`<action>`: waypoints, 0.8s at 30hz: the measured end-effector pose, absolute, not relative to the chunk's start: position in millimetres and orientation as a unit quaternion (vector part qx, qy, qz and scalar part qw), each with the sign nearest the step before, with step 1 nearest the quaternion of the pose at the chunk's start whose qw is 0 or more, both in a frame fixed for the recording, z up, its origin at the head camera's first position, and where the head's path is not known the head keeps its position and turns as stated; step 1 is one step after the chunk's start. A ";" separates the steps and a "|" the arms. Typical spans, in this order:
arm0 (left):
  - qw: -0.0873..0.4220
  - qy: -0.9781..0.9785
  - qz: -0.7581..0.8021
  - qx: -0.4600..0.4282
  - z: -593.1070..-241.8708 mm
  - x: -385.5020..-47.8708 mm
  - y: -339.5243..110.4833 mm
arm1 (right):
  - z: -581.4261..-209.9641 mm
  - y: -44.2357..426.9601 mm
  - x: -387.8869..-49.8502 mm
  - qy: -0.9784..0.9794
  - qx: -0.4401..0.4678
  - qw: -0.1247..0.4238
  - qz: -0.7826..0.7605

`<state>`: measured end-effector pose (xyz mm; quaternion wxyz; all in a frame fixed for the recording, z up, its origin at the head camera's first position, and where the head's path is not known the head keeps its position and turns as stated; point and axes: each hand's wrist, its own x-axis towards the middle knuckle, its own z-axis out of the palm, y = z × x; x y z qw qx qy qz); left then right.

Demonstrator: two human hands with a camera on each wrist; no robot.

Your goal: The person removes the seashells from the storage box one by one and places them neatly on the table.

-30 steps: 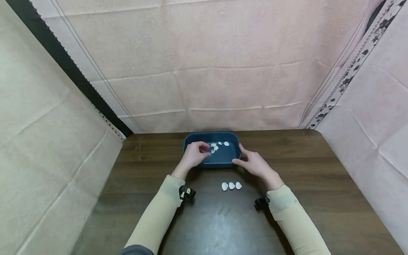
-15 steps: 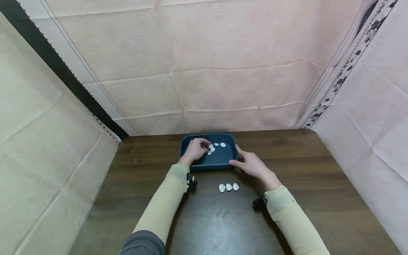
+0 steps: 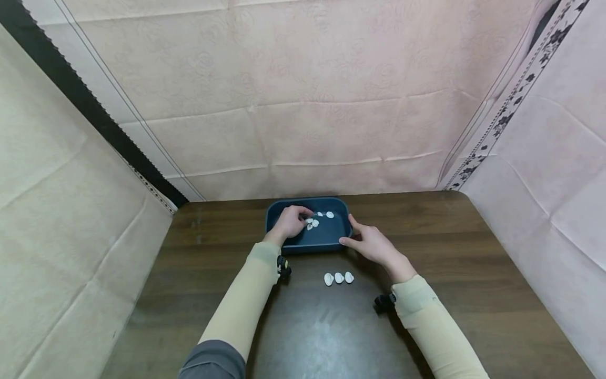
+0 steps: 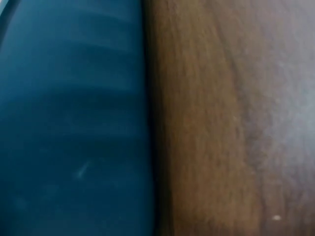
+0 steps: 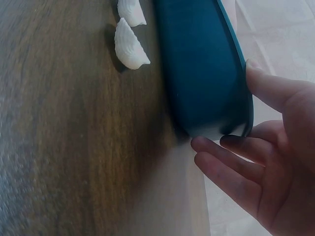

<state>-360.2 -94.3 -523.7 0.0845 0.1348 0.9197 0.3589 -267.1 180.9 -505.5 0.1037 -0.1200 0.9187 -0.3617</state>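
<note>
A dark blue tray (image 3: 326, 236) sits at the table's far edge in the head view. Several white seashells (image 3: 330, 215) lie in its left and far part. My left hand (image 3: 290, 223) reaches over the left rim, fingers bent down beside the shells; whether a shell is between the fingertips is hidden. My right hand (image 3: 376, 246) grips the tray's right end, and the right wrist view has its thumb (image 5: 268, 83) against the rim and fingers around the corner. On the near side, three shells (image 3: 339, 278) stand in a row on the table.
Brown wooden table (image 3: 227, 263) all around, with pale cloth walls (image 3: 331, 131) behind and at both sides. The left wrist view holds only the tray's outer wall (image 4: 74, 123) and bare wood grain.
My left hand has gone farther into the tray, towards the shells at its left part. The right hand stays on the tray. The whole view has shifted slightly.
</note>
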 end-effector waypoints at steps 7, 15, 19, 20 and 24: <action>0.094 0.922 0.353 0.131 -522.3 -356.4 -94.8 | -506.0 181.5 -267.5 0.918 -0.120 0.105 -0.363; 0.103 0.923 0.343 0.139 -520.7 -354.5 -94.6 | -504.7 180.7 -267.0 0.919 -0.118 0.103 -0.362; 0.102 0.926 0.335 0.144 -521.1 -355.3 -94.4 | -504.7 180.5 -267.2 0.918 -0.119 0.103 -0.363; 0.101 0.927 0.332 0.146 -521.1 -355.4 -94.3 | -505.1 180.5 -267.5 0.918 -0.118 0.103 -0.365; 0.098 0.929 0.322 0.152 -520.5 -355.4 -94.3 | -505.4 180.5 -267.2 0.918 -0.119 0.102 -0.365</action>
